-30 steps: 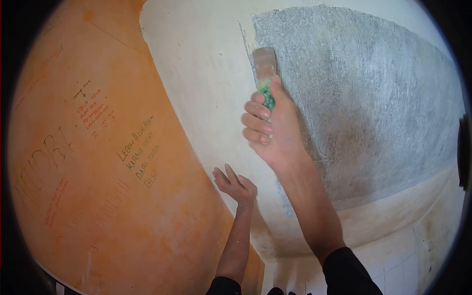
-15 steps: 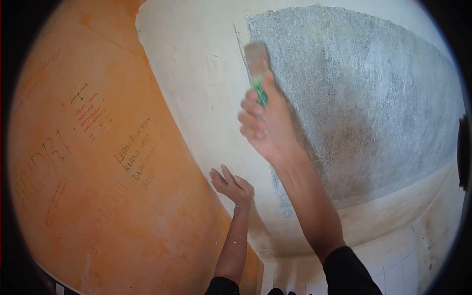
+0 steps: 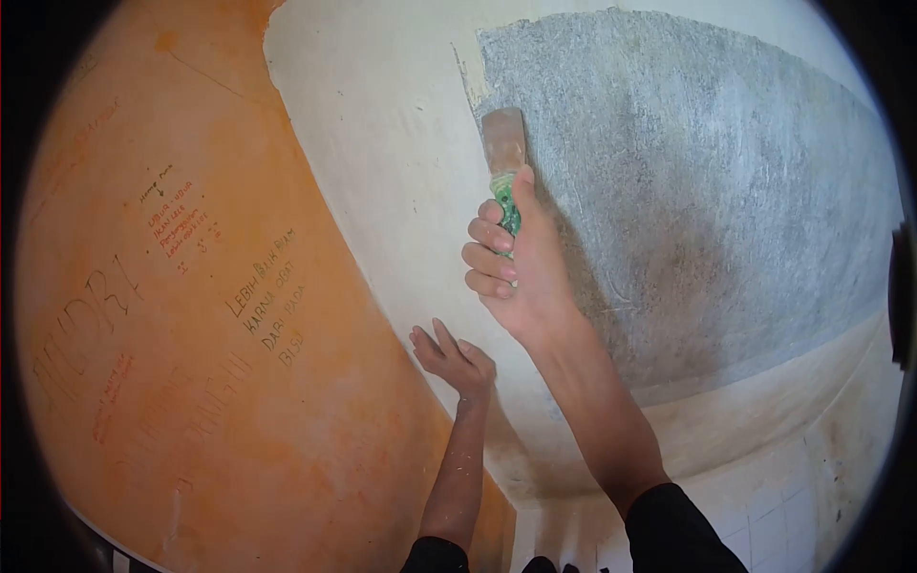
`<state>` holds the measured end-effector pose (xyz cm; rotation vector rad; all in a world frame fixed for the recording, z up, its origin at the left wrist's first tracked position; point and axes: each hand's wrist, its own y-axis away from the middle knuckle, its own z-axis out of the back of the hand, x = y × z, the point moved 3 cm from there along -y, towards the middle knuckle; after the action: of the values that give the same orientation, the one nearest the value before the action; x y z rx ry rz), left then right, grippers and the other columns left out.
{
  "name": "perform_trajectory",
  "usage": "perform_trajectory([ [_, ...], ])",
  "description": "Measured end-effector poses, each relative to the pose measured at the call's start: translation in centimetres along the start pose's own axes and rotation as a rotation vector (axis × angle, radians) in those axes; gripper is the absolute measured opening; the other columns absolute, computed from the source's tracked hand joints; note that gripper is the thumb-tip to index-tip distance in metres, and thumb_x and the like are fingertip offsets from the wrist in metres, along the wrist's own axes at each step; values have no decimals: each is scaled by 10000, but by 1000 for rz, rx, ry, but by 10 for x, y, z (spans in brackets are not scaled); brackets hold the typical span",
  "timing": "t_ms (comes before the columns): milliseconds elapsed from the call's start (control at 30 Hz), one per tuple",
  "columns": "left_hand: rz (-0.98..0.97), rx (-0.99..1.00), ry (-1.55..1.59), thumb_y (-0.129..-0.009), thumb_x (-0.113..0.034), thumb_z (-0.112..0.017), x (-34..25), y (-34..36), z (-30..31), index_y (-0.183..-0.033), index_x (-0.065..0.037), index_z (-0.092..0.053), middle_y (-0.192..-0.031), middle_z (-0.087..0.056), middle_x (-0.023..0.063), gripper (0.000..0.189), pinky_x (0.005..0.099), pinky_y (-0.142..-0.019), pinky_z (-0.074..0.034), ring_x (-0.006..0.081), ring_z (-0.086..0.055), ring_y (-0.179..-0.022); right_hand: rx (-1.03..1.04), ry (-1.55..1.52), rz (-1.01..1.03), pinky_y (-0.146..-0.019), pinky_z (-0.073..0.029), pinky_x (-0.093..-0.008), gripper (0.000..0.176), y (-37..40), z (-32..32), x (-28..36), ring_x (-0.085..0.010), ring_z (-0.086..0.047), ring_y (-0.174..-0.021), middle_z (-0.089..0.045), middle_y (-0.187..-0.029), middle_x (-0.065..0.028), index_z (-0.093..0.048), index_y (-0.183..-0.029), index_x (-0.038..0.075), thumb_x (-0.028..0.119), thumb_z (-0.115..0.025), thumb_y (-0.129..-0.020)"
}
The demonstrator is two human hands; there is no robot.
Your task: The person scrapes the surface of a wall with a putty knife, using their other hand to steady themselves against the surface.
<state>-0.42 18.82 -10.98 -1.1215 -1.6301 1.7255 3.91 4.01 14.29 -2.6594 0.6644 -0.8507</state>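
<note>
My right hand point(image 3: 511, 253) is wrapped round the green handle of a paint scraper point(image 3: 504, 141), thumb pointing up along it. The wide, brownish blade points upward and lies at the left border of a rough grey patch point(image 3: 659, 153), where it meets white paint. Lower down, my left hand point(image 3: 456, 361) rests on the white wall point(image 3: 373, 162) near the corner, its fingers spread and holding nothing.
An orange wall point(image 3: 315, 420) with handwriting in dark and red ink meets the white wall at the left. White tiles point(image 3: 764, 525) show at the lower right. A dark object point(image 3: 900, 296) stands at the right edge.
My right hand and the scraper have moved down a little along the grey patch's left border, exposing a small bare strip above the blade. The left hand stays nearly in place.
</note>
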Motion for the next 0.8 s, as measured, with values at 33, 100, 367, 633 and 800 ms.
perform_trajectory([
  [33,7,-7,5,-971,-156,-381,-2,1,-2,-1446,54,-418,-1556,-232,317,521,577,-1136,-210,472,-223,-1434,9,12,-12,-335,-187,-225,473,-2,2,1,-58,-259,-409,-339,-594,67,-447,-788,160,560,-395,-1036],
  [100,-4,13,6,-1023,-206,-360,-1,-1,-1,-1488,43,-361,-1563,-187,309,527,565,-1161,-193,454,-171,-1460,-3,0,-17,-338,-187,-225,467,0,-12,1,-60,-258,-406,-333,-590,67,-449,-786,159,548,-396,-1039],
  [367,-14,-3,3,-972,-163,-386,1,-2,2,-1436,62,-430,-1552,-244,319,518,571,-1135,-213,471,-219,-1435,4,-12,-18,-337,-181,-222,465,-1,-16,3,-57,-248,-402,-325,-588,71,-442,-784,157,537,-386,-1046],
  [633,6,22,-2,-981,-185,-385,3,0,-1,-1448,45,-427,-1553,-247,319,521,584,-1135,-201,470,-217,-1437,38,-7,-24,-369,-173,-233,492,-1,-10,-1,-66,-225,-425,-305,-599,66,-406,-804,163,608,-403,-1014],
  [800,26,12,8,-985,-188,-378,2,3,-1,-1461,37,-410,-1556,-238,315,527,585,-1134,-206,470,-223,-1434,70,-13,-45,-366,-172,-237,488,1,13,-5,-63,-233,-422,-311,-591,77,-413,-806,165,606,-404,-1015],
])
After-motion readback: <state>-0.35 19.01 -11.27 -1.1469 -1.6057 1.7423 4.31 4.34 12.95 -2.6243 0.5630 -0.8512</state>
